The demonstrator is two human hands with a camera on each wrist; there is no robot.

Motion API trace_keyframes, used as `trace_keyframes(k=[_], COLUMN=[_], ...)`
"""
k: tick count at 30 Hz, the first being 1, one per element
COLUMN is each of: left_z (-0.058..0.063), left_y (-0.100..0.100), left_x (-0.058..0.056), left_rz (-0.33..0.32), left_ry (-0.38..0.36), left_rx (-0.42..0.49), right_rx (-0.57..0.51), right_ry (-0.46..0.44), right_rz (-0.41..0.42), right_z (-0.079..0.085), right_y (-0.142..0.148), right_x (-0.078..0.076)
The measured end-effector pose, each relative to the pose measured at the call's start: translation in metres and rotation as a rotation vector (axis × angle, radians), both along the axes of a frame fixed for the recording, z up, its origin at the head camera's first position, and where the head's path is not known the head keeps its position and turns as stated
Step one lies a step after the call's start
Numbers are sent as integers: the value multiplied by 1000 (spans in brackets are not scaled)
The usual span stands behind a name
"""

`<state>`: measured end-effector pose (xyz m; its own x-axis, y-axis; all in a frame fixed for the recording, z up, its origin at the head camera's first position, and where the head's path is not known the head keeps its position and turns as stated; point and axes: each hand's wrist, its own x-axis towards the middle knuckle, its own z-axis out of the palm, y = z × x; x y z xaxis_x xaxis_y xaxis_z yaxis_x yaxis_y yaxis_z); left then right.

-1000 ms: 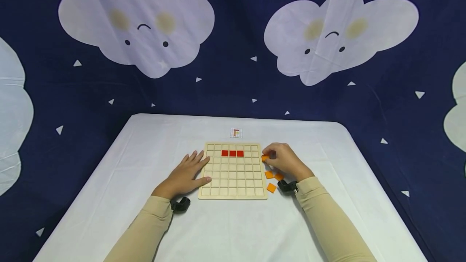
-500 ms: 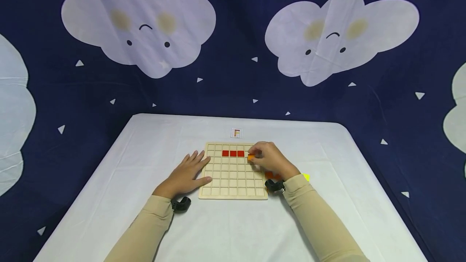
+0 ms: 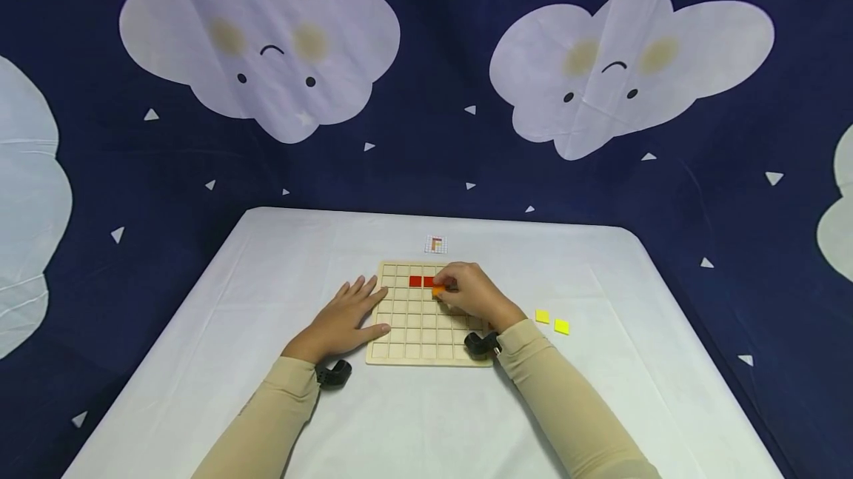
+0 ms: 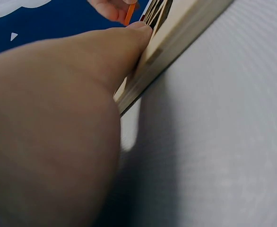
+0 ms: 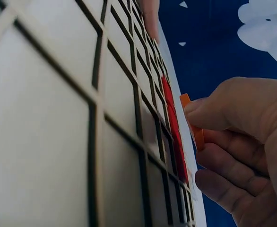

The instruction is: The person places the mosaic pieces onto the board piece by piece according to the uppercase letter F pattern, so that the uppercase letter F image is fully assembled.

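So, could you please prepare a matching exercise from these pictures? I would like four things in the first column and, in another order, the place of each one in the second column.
Things
1. Orange tile
2. Yellow tiles
3. Red tiles
4. Small printed card

Places
A. On the white table, beside the right sleeve
B. Just beyond the far edge of the wooden board
C. Pinched by the right hand
D. Set in a row of the board's squares

Right pairs: 1-C, 2-A, 3-D, 4-B
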<state>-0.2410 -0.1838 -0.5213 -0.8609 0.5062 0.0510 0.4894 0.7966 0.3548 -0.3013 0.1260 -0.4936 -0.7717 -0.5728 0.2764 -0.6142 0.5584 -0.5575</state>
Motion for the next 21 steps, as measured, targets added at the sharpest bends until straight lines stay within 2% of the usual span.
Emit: trace_keyframes(k=[6, 16, 21], left_z=[1, 0, 2], left_y=[-1, 0, 0], left_x=[2, 0, 0], left_rz=[0, -2, -2], left_ry=[1, -3, -5], left_rx=[6, 3, -1], right_rx=[11, 29, 39], right_ry=[-20, -28, 3], right_rz=[-1, 23, 28], right_z=[-3, -10, -11], right_y=[-17, -37, -42], right_x=[-1, -2, -3])
